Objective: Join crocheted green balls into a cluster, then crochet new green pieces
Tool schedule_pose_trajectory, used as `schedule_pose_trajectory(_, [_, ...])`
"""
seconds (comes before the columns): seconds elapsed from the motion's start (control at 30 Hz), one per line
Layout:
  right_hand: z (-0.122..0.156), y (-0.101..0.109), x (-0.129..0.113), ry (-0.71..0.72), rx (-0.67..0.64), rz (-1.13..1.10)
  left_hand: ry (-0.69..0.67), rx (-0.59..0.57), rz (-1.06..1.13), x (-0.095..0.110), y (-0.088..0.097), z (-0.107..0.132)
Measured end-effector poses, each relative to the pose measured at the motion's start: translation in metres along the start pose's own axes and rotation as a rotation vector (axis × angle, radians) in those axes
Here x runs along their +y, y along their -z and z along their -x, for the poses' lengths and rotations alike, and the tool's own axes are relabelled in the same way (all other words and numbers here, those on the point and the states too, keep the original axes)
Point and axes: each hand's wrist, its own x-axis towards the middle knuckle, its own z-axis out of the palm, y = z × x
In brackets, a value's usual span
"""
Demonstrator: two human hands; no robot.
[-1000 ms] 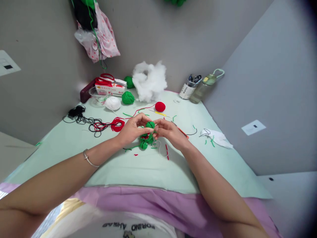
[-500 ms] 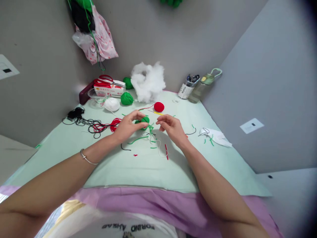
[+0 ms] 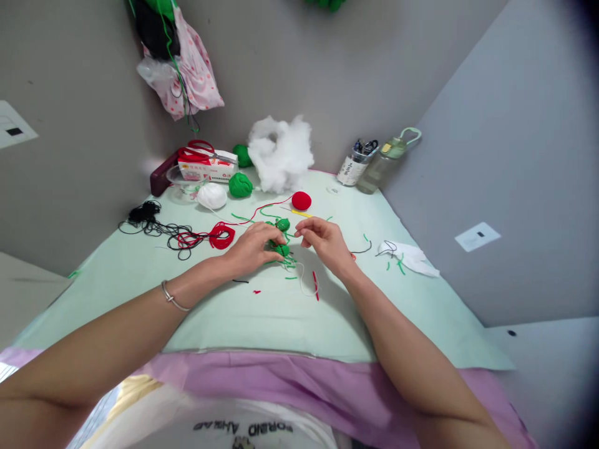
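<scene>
My left hand [image 3: 253,247] rests low on the pale green table cover [image 3: 262,312], its fingers curled round a small green crocheted piece [image 3: 281,238] with loose green threads. My right hand [image 3: 322,242] hovers just right of that piece, thumb and fingers pinched together near a thin thread; what they pinch is too small to name. A red crocheted ball [image 3: 301,201] and a yellow-handled crochet hook [image 3: 302,214] lie just beyond the hands.
Red yarn [image 3: 221,236] and black yarn [image 3: 152,221] lie tangled at the left. Green yarn balls [image 3: 240,185], a white ball [image 3: 211,195], white stuffing [image 3: 281,153], a box with red scissors [image 3: 206,163], a jar [image 3: 352,167] and a bottle [image 3: 386,159] line the back. White cloth [image 3: 409,257] lies right.
My left hand has lowered the green piece from mid-air back onto the table. My right hand, which had parted from the piece, has stayed just right of it, pinched.
</scene>
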Motion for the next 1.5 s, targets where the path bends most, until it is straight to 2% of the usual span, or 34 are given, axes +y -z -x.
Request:
schedule_pose_trajectory(0.17, [-0.001, 0.0, 0.002, -0.014, -0.042, 0.013, -0.012, -0.018, 0.009, 0.001, -0.006, -0.001])
schedule_pose_trajectory(0.37, [0.001, 0.001, 0.009, -0.067, -0.266, 0.224, -0.017, -0.028, 0.004, -0.002, -0.01, -0.003])
schedule_pose_trajectory(0.57, [0.004, -0.001, 0.007, -0.013, -0.266, 0.23, -0.03, -0.041, 0.009, -0.005, -0.009, -0.004])
schedule_pose_trajectory(0.77, [0.005, -0.005, 0.003, 0.121, -0.226, 0.363, -0.01, -0.028, 0.067, -0.003, -0.005, -0.005])
schedule_pose_trajectory(0.9, [0.004, -0.003, 0.004, 0.082, -0.175, 0.209, 0.13, 0.03, 0.177, 0.008, 0.003, -0.004])
schedule_pose_trajectory(1.0, [0.003, 0.0, 0.001, 0.009, -0.193, 0.022, 0.197, 0.011, 0.253, 0.018, 0.009, -0.002])
schedule_pose_trajectory(1.13, [0.004, 0.002, -0.006, -0.037, -0.186, -0.093, 0.222, -0.033, 0.325, 0.026, 0.011, 0.001])
schedule_pose_trajectory(1.33, [0.003, 0.0, -0.004, -0.162, -0.204, -0.216, 0.225, -0.053, 0.373, 0.026, 0.009, 0.0])
schedule_pose_trajectory(1.4, [0.001, -0.001, -0.002, -0.127, -0.148, -0.196, 0.224, -0.069, 0.379, 0.026, 0.009, -0.001])
schedule_pose_trajectory(1.5, [-0.004, 0.002, 0.0, -0.113, 0.006, -0.256, 0.242, -0.083, 0.409, 0.027, 0.009, -0.002])
